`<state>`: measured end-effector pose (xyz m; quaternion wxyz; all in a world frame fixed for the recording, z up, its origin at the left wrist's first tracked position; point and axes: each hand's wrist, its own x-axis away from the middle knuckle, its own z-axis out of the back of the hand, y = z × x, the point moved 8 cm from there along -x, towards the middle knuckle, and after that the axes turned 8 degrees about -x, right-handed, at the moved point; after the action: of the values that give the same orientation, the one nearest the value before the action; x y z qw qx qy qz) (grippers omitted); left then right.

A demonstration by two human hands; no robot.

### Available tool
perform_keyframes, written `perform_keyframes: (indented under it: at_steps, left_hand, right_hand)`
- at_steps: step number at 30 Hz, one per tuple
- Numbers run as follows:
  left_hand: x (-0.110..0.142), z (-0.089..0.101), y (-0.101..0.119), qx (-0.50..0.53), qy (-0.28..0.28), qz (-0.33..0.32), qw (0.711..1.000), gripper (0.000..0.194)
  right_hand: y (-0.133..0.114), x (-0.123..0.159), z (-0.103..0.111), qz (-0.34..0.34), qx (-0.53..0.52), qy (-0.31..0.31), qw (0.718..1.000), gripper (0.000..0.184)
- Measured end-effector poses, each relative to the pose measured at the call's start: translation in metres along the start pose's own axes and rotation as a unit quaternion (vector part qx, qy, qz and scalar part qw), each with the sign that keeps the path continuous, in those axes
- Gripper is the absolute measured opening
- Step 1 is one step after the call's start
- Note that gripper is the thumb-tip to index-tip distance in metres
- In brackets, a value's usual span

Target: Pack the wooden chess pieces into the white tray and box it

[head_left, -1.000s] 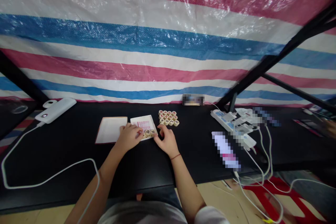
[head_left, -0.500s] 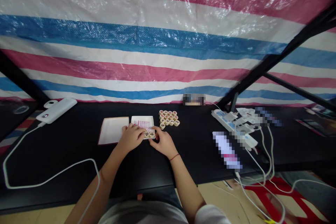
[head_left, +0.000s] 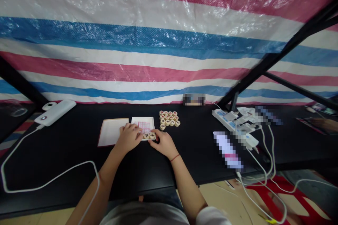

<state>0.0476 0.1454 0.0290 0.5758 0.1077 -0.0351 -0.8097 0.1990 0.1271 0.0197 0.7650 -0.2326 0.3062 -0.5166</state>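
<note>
A small white box tray [head_left: 144, 123] with red print lies on the black table [head_left: 66, 147], a few round wooden chess pieces [head_left: 149, 135] along its near edge. My left hand [head_left: 128, 136] rests curled on the tray's near left part, fingers by those pieces. My right hand [head_left: 163, 142] sits at the tray's near right corner, fingers bent and touching the pieces. A cluster of several more chess pieces [head_left: 169, 118] lies just right of the tray. The box lid [head_left: 112, 132] lies flat to the left.
A white power bank [head_left: 55, 111] with a long white cable [head_left: 47, 182] is at the far left. A power strip [head_left: 233, 126] with plugs and trailing cables is on the right, beside a blurred phone [head_left: 227, 149]. A striped tarp hangs behind.
My right hand has drawn back from the loose cluster to the tray's near right corner. My left hand has stayed on the tray. The view has shifted slightly.
</note>
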Motion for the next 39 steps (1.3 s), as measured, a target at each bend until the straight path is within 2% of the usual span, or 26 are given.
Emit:
perform_keyframes:
  at_steps: [7,13,15,18,20,22,25,28,32,35,39]
  left_hand:
    - [0.002,0.001,-0.001,-0.009,-0.02,0.005,1.0,0.025]
    - [0.001,0.011,-0.003,0.054,-0.031,0.021,0.998,0.015]
    - [-0.001,0.018,-0.006,0.076,-0.004,0.032,0.997,0.014]
    - [-0.003,0.028,-0.004,0.16,0.063,0.04,0.984,0.016]
    - [-0.003,0.026,0.004,0.242,0.07,0.026,0.967,0.018]
    - [-0.003,0.02,0.015,0.302,0.052,0.013,0.952,0.02]
    - [0.0,0.013,0.021,0.328,0.04,0.02,0.944,0.019]
    - [0.001,0.01,0.013,0.348,0.064,0.05,0.934,0.02]
    - [-0.001,0.01,-0.008,0.419,0.119,0.094,0.895,0.024]
    - [-0.003,0.008,-0.019,0.446,0.142,0.113,0.877,0.027]
    - [-0.004,0.007,-0.017,0.431,0.158,0.089,0.884,0.028]
  right_hand:
    - [-0.001,-0.001,0.002,-0.024,-0.014,0.004,1.0,0.026]
    - [-0.002,-0.001,0.004,-0.011,-0.015,0.005,1.0,0.028]
    - [-0.002,0.0,0.008,-0.013,-0.018,0.023,0.999,0.037]
    - [-0.009,0.003,0.018,0.001,-0.022,0.084,0.996,0.049]
    - [-0.018,0.004,0.021,0.035,-0.03,0.107,0.993,0.043]
    - [-0.025,0.005,0.019,0.066,-0.044,0.111,0.991,0.029]
    - [-0.028,0.006,0.018,0.081,-0.057,0.112,0.989,0.019]
    - [-0.015,0.008,0.03,0.046,-0.054,0.162,0.984,0.021]
    - [0.028,0.017,0.055,-0.074,-0.026,0.262,0.962,0.02]
    - [0.054,0.02,0.057,-0.124,0.035,0.249,0.96,0.019]
    - [0.063,0.018,0.051,-0.134,0.086,0.215,0.964,0.024]
